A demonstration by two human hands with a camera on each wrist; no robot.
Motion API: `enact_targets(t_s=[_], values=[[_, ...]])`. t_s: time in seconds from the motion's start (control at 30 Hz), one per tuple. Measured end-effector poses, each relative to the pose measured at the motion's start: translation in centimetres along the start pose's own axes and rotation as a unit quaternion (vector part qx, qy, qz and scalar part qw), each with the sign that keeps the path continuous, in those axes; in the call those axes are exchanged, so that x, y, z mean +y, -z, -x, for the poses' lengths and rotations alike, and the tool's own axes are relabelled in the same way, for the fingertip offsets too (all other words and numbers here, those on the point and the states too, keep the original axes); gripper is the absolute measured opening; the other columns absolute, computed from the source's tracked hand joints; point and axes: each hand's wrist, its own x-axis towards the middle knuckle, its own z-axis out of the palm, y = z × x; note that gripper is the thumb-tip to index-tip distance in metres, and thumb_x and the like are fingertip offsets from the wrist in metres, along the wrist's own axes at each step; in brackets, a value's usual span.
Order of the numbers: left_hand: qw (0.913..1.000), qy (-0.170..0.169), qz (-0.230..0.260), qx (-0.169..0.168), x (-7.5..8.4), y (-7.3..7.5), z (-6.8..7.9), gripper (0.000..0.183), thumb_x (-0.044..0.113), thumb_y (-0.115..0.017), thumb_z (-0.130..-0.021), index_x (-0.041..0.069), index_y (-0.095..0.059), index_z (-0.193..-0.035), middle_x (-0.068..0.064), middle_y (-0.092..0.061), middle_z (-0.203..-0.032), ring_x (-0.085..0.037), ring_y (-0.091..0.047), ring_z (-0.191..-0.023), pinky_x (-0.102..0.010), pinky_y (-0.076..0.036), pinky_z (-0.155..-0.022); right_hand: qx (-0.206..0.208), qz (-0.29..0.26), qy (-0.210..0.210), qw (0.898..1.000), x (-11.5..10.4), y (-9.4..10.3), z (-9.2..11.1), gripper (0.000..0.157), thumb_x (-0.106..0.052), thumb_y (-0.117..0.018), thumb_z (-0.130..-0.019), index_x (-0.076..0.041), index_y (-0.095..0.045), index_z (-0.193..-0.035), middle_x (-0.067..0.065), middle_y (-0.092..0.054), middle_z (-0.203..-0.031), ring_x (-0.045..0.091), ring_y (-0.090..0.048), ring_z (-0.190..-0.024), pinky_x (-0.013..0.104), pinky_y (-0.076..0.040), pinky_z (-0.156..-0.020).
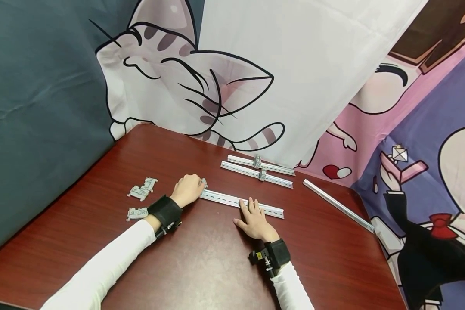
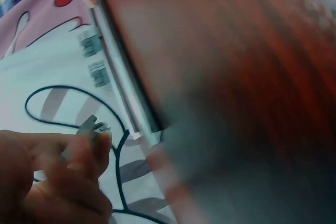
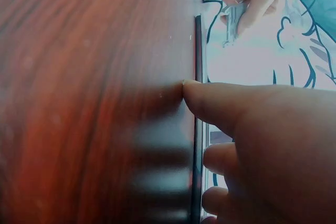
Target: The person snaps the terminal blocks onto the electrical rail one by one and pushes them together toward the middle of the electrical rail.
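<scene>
A slotted metal DIN rail (image 1: 224,198) lies across the middle of the table. My left hand (image 1: 187,190) is at its left end and pinches a small grey terminal block (image 1: 204,182) between thumb and fingers. In the left wrist view that terminal block (image 2: 89,125) is partly hidden by the fingers; in the right wrist view the block (image 3: 231,24) appears upright, above the table surface. My right hand (image 1: 256,221) rests with spread fingers on the rail's right part, its thumb touching the table in front of the rail.
Two more rails (image 1: 240,169) lie behind, each carrying a grey terminal block (image 1: 262,174). Another bare rail (image 1: 337,205) lies slanted at the right edge. Loose terminal blocks (image 1: 142,189) lie at the left, one (image 1: 137,213) beside my left wrist. Printed cloth (image 1: 232,86) hangs behind the table.
</scene>
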Motion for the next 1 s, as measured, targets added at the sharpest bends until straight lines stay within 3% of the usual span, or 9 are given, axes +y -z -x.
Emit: enact_targets(t_s=[0.13,0.3,0.43,0.7,1.0], values=[[0.9992,-0.008,-0.035,0.016,0.2,-0.6,-0.3,0.033,0.019,-0.054,-0.093,0.011,-0.059,-0.061,-0.003,-0.049,-0.058,-0.023,-0.055,-0.058,-0.034,-0.040,-0.051,-0.003,0.001,0.004,1.000,-0.3,0.4,-0.1,0.070,-0.038,-0.053,-0.098,-0.007,-0.023,-0.153,0.031,-0.010,-0.157,0.047,-0.006,-0.147,0.064,-0.012,-0.114],[0.9970,-0.036,-0.066,0.020,0.5,-1.1,-0.4,0.018,0.015,-0.060,-0.092,0.001,-0.063,-0.082,-0.014,-0.063,-0.072,-0.033,-0.065,-0.068,-0.042,-0.051,-0.059,-0.013,0.013,0.001,1.000,-0.7,0.6,-0.3,0.069,-0.041,-0.050,-0.099,-0.009,-0.023,-0.154,0.031,-0.008,-0.158,0.047,-0.004,-0.147,0.063,-0.013,-0.114],[0.9940,-0.048,-0.098,0.012,0.9,-1.5,-0.6,0.018,0.014,-0.059,-0.093,-0.004,-0.062,-0.094,-0.022,-0.068,-0.084,-0.039,-0.068,-0.077,-0.048,-0.055,-0.063,-0.016,0.026,-0.006,1.000,-0.9,0.6,-0.4,0.066,-0.041,-0.049,-0.099,-0.013,-0.024,-0.154,0.031,-0.007,-0.157,0.046,-0.004,-0.147,0.062,-0.014,-0.114],[0.9878,-0.036,-0.151,-0.008,2.2,-2.5,-0.2,0.016,0.002,-0.050,-0.092,-0.006,-0.064,-0.090,-0.022,-0.068,-0.085,-0.038,-0.068,-0.078,-0.048,-0.056,-0.061,-0.024,0.030,-0.011,0.999,-0.9,0.5,0.0,0.065,-0.040,-0.049,-0.099,-0.012,-0.026,-0.153,0.032,-0.008,-0.157,0.046,-0.005,-0.147,0.062,-0.015,-0.114],[0.9813,-0.037,-0.188,-0.018,3.0,-2.6,0.4,0.014,0.002,-0.054,-0.089,-0.003,-0.066,-0.083,-0.018,-0.067,-0.083,-0.038,-0.068,-0.077,-0.049,-0.055,-0.059,-0.023,0.051,-0.021,0.998,-1.1,0.2,0.0,0.067,-0.044,-0.049,-0.098,-0.012,-0.026,-0.153,0.034,-0.009,-0.156,0.048,-0.007,-0.147,0.061,-0.015,-0.115]])
